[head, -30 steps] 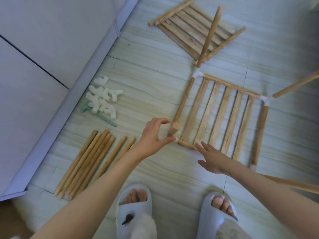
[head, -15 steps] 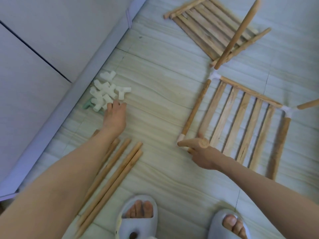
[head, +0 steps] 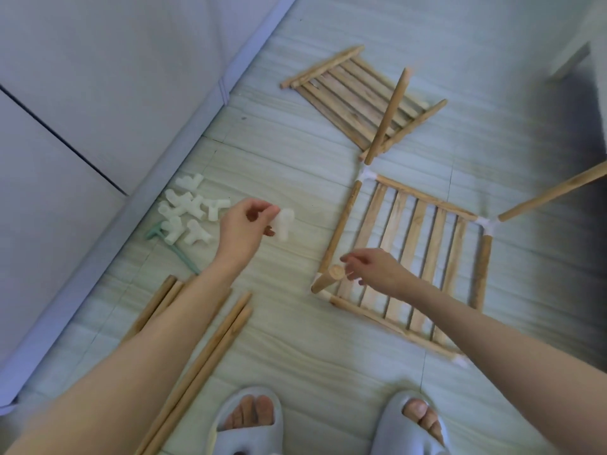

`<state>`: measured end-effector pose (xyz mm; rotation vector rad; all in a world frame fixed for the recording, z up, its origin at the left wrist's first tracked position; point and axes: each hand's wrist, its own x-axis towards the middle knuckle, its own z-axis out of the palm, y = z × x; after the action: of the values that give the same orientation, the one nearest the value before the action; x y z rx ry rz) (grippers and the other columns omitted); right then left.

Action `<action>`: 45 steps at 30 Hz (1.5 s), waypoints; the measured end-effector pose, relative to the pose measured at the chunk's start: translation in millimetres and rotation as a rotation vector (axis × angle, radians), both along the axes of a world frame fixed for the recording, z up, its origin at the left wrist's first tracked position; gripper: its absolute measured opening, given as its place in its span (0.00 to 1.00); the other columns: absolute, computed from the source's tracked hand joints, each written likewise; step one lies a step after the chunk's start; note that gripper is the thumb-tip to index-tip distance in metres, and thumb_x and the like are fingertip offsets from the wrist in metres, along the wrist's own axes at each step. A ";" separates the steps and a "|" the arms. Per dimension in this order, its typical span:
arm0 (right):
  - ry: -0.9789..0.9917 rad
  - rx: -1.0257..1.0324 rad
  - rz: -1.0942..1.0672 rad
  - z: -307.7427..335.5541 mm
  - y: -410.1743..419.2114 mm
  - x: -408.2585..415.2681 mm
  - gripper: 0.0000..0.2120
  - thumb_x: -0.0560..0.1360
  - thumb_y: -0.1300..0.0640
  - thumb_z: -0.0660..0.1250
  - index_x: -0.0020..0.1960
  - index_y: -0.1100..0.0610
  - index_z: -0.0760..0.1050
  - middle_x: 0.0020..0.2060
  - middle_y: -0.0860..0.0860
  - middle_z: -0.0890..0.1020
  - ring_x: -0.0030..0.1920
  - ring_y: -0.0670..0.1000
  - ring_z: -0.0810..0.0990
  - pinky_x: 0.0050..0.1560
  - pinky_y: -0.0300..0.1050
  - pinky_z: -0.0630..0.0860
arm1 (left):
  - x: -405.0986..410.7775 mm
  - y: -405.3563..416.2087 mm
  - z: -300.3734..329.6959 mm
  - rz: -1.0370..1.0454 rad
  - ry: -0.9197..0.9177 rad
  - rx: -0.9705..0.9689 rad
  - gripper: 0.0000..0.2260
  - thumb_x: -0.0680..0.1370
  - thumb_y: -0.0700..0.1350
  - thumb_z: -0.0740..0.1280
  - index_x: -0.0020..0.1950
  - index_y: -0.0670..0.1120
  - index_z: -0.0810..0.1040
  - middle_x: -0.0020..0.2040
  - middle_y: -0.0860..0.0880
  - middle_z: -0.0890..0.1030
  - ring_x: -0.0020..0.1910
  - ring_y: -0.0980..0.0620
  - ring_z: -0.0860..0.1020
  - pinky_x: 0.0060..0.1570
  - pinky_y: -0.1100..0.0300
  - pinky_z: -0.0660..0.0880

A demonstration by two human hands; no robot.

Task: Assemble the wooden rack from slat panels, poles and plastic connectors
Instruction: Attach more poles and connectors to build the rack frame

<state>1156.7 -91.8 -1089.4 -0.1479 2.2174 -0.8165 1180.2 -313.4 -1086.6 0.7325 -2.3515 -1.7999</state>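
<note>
Pale floor; our left hand [head: 241, 231] pinches a connector [head: 283, 223], right hand [head: 374, 269] loosely open beside the upright pole [head: 325, 281] at 3 o'clock, which may topple unsupported

From my remote station I see a pale tiled floor [head: 295, 349] with wavy wood-grain streaks and thin grout lines. A white cabinet front [head: 98, 93], split by a dark seam, borders its left side above a lavender plinth [head: 108, 264].
</note>
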 end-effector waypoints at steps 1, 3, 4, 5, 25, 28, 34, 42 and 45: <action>0.016 -0.130 -0.128 17.7 -0.7 -3.5 0.15 0.82 0.57 0.54 0.62 0.61 0.74 0.53 0.56 0.81 0.49 0.51 0.80 0.52 0.43 0.76 | -1.7 11.7 17.7 0.006 0.043 0.064 0.03 0.76 0.42 0.67 0.42 0.46 0.77 0.36 0.49 0.78 0.27 0.59 0.76 0.33 0.67 0.74; 0.056 -0.355 -0.293 53.6 -1.5 -4.2 0.14 0.81 0.58 0.56 0.61 0.61 0.74 0.46 0.53 0.81 0.43 0.49 0.81 0.48 0.43 0.78 | -3.6 33.3 50.8 0.001 0.121 0.157 0.05 0.77 0.40 0.67 0.41 0.46 0.77 0.35 0.49 0.78 0.25 0.61 0.74 0.33 0.68 0.74; 0.078 -0.442 -0.333 69.0 -1.7 -1.4 0.13 0.81 0.58 0.57 0.61 0.61 0.74 0.44 0.52 0.81 0.41 0.48 0.80 0.46 0.42 0.78 | -3.3 43.5 65.6 -0.013 0.153 0.187 0.05 0.76 0.39 0.67 0.40 0.45 0.77 0.35 0.49 0.78 0.25 0.61 0.74 0.33 0.68 0.74; 0.098 -0.519 -0.359 81.5 -2.2 2.2 0.13 0.81 0.57 0.58 0.60 0.61 0.74 0.43 0.52 0.80 0.40 0.48 0.80 0.44 0.41 0.78 | -2.1 52.8 79.0 -0.027 0.176 0.206 0.05 0.76 0.38 0.68 0.40 0.46 0.77 0.35 0.50 0.78 0.26 0.61 0.75 0.35 0.69 0.74; 0.167 -0.797 -0.629 117.1 13.0 53.3 0.14 0.78 0.66 0.61 0.60 0.55 0.75 0.50 0.54 0.79 0.52 0.52 0.79 0.48 0.37 0.77 | 59.4 88.1 108.1 -0.104 0.291 0.188 0.09 0.78 0.36 0.64 0.49 0.50 0.78 0.45 0.51 0.81 0.45 0.60 0.78 0.45 0.68 0.75; 0.051 -0.876 -0.676 114.9 13.8 55.1 0.15 0.79 0.67 0.58 0.61 0.55 0.74 0.51 0.54 0.78 0.51 0.51 0.77 0.44 0.36 0.77 | 66.1 85.7 91.6 -0.173 0.160 0.096 0.12 0.78 0.34 0.63 0.56 0.49 0.75 0.51 0.50 0.78 0.43 0.65 0.76 0.43 0.74 0.71; 0.192 -0.679 -0.550 116.7 15.2 63.2 0.10 0.78 0.63 0.63 0.56 0.54 0.78 0.46 0.48 0.81 0.39 0.42 0.79 0.46 0.32 0.76 | 76.3 87.9 86.9 -0.269 0.152 0.041 0.11 0.79 0.40 0.62 0.57 0.53 0.75 0.51 0.56 0.81 0.51 0.64 0.77 0.51 0.67 0.71; 0.175 -0.776 -0.608 132.4 12.4 76.3 0.05 0.73 0.64 0.69 0.46 0.55 0.78 0.44 0.56 0.80 0.37 0.45 0.82 0.51 0.39 0.78 | 88.6 87.6 108.4 -0.350 0.212 -0.033 0.13 0.77 0.38 0.65 0.58 0.52 0.78 0.53 0.57 0.81 0.53 0.61 0.77 0.47 0.65 0.70; 0.178 -0.781 -0.639 135.4 9.6 80.3 0.03 0.73 0.63 0.69 0.45 0.57 0.78 0.43 0.55 0.79 0.35 0.45 0.82 0.53 0.42 0.78 | 92.2 86.6 113.1 -0.316 0.203 -0.049 0.12 0.76 0.39 0.67 0.56 0.52 0.78 0.50 0.56 0.82 0.50 0.62 0.77 0.44 0.66 0.69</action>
<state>1237.1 -82.2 -953.9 0.1352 1.9880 -2.0648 1272.3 -226.9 -973.5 0.1661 -2.4692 -1.8169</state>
